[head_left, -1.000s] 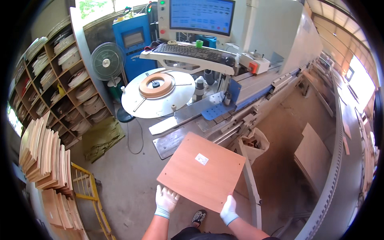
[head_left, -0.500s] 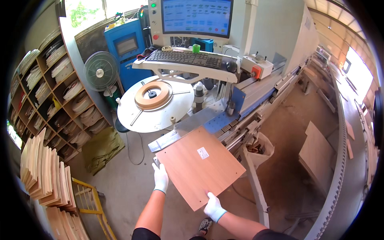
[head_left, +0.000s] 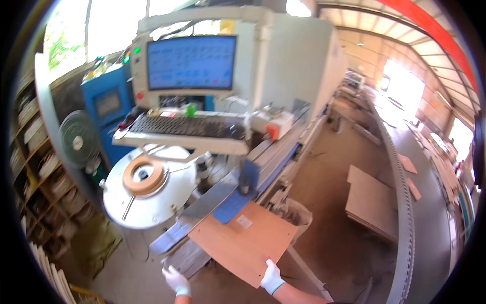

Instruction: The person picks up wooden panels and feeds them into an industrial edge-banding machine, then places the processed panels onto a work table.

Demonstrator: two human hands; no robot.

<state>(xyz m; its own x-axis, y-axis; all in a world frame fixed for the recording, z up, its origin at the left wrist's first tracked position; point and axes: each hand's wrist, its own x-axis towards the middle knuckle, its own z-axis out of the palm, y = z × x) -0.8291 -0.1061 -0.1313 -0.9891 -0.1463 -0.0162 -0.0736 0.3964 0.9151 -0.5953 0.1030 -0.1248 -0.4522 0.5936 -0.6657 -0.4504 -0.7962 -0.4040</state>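
A flat wood-coloured board (head_left: 248, 240) with a small white label and a few dark holes lies at the machine's infeed, its far corner over the blue plate (head_left: 226, 206). My right hand (head_left: 272, 277), in a white glove, grips the board's near edge, thumb on top and the other fingers hidden underneath. Off the board's left side, my gloved left hand (head_left: 176, 280) is apart from it, fingers stretched out beside the grey metal ledge (head_left: 188, 258). Nothing shows in that hand.
Beyond stand a monitor (head_left: 191, 63), a keyboard (head_left: 177, 125) and a round reel table (head_left: 119, 200) with a coil of brown edging. A control box (head_left: 273, 121) with a red switch sits right of them. A belt conveyor (head_left: 430, 218) runs along the right, near stacked panels (head_left: 372, 202).
The board has moved forward onto the machine's edge. My left hand has let go of its left side and moved away; my right hand still holds the near edge. The view has tilted up and right.
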